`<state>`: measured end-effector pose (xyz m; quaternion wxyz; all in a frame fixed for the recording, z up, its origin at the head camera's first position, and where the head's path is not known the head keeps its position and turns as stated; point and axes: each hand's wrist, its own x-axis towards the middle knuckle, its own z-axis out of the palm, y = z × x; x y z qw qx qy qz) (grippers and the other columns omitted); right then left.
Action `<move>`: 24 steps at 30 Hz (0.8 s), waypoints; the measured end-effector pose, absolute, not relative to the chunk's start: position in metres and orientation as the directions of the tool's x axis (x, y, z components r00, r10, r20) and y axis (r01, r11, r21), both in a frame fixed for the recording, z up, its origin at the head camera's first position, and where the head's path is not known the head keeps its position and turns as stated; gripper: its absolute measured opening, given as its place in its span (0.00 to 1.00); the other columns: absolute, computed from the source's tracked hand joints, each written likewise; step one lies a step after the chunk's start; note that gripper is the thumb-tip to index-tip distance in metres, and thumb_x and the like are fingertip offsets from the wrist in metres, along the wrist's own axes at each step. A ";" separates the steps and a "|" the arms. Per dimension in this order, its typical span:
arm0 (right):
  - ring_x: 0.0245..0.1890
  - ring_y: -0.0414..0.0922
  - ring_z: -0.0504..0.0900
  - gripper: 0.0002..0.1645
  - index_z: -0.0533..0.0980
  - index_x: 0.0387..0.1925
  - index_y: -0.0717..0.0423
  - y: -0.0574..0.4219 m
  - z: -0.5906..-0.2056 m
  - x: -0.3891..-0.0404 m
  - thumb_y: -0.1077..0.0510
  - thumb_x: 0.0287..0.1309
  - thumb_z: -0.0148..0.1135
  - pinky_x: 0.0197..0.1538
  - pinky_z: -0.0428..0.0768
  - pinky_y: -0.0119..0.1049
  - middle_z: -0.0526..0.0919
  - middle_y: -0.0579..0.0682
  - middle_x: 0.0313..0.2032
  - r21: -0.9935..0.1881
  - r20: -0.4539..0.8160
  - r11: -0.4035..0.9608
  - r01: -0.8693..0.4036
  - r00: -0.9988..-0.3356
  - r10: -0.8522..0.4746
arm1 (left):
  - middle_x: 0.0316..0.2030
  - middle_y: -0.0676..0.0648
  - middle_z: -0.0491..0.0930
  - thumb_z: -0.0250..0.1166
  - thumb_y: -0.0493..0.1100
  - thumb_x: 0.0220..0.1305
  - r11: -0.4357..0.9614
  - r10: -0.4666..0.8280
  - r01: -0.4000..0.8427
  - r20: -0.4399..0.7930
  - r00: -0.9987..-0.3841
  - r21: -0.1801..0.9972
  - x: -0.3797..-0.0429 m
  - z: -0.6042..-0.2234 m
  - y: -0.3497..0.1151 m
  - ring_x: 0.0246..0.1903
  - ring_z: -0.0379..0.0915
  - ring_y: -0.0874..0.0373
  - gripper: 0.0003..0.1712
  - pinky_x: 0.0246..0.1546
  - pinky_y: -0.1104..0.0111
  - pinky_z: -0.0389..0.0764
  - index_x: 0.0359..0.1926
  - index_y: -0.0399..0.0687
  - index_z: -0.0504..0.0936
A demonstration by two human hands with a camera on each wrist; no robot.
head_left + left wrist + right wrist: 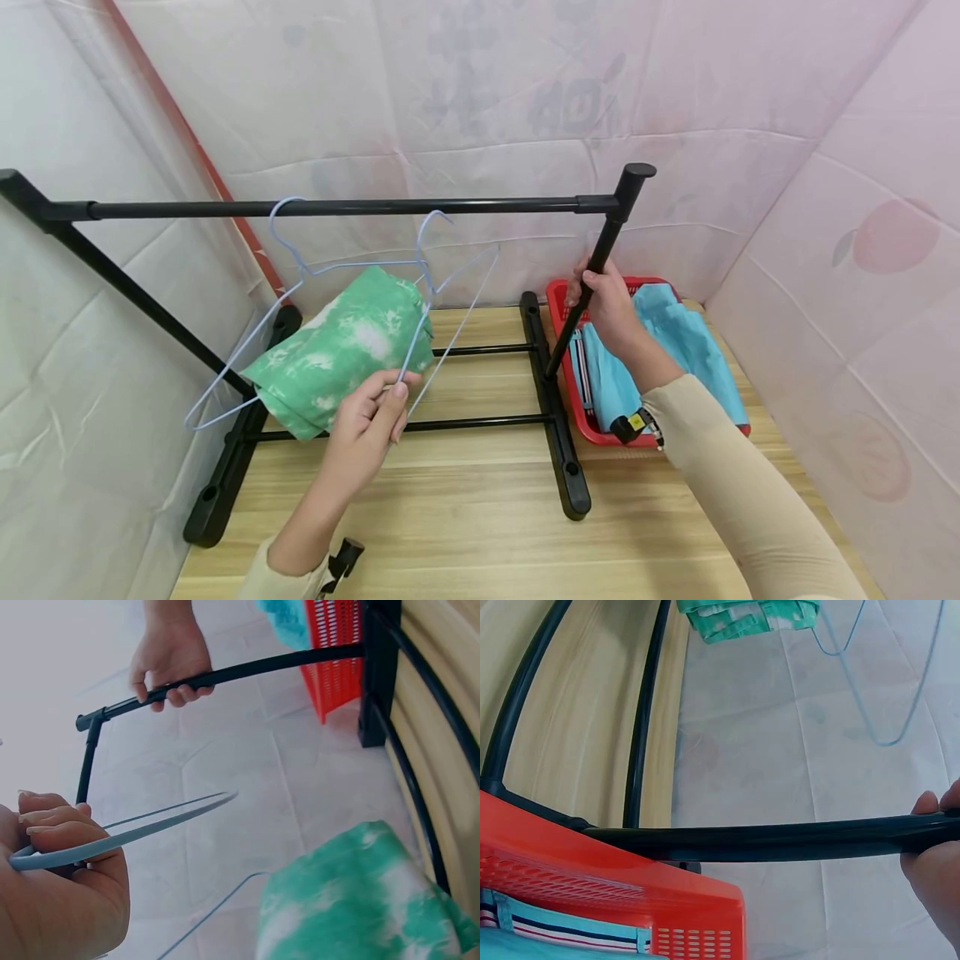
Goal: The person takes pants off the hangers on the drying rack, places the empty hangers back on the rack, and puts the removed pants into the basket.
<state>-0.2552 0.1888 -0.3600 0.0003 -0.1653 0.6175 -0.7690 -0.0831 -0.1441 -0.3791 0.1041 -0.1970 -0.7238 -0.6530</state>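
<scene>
We judge hanging underway: pale-blue wire hanger (150,830).
Left hand (369,423) pinches it; right hand (611,310) grips black tubular rack (780,841); next likely calls for settling hanger on rack.

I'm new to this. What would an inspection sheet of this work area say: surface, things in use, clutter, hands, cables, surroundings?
Surface: pale wooden table, with a black rack standing on it.
Things in use: one hanger on the rack carries green-and-white cloth; the second hanger is bare.
Clutter: red basket of blue cloth, right of the rack.
Hands: left hand pinches the second hanger; right hand grips the rack's right post.
Cables: nothing seen.
Surroundings: pale printed sheets.
</scene>
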 end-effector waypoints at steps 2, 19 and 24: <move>0.30 0.46 0.69 0.09 0.65 0.41 0.55 0.188 -0.360 -0.255 0.62 0.76 0.36 0.39 0.74 0.35 0.70 0.50 0.28 -0.954 0.238 -0.229 -0.192 -0.951 -0.195 | 0.16 0.48 0.67 0.47 0.34 0.79 0.076 0.141 0.431 0.418 -0.897 0.899 -0.084 -0.375 -0.144 0.12 0.58 0.61 0.13 0.09 0.68 0.62 0.52 0.36 0.78; 0.31 0.46 0.68 0.07 0.66 0.41 0.50 0.186 -0.366 -0.257 0.56 0.78 0.41 0.39 0.71 0.36 0.68 0.50 0.29 -0.954 0.244 -0.223 -0.202 -0.953 -0.179 | 0.16 0.47 0.66 0.49 0.40 0.79 0.084 0.103 0.397 0.388 -0.916 0.914 -0.106 -0.358 -0.140 0.13 0.58 0.60 0.14 0.10 0.67 0.61 0.52 0.36 0.78; 0.31 0.47 0.68 0.06 0.66 0.42 0.51 0.187 -0.368 -0.257 0.56 0.78 0.43 0.39 0.71 0.36 0.67 0.51 0.30 -0.947 0.264 -0.233 -0.220 -0.948 -0.177 | 0.16 0.47 0.66 0.49 0.39 0.79 0.091 0.097 0.399 0.390 -0.916 0.913 -0.111 -0.358 -0.140 0.14 0.58 0.60 0.14 0.10 0.67 0.61 0.51 0.35 0.78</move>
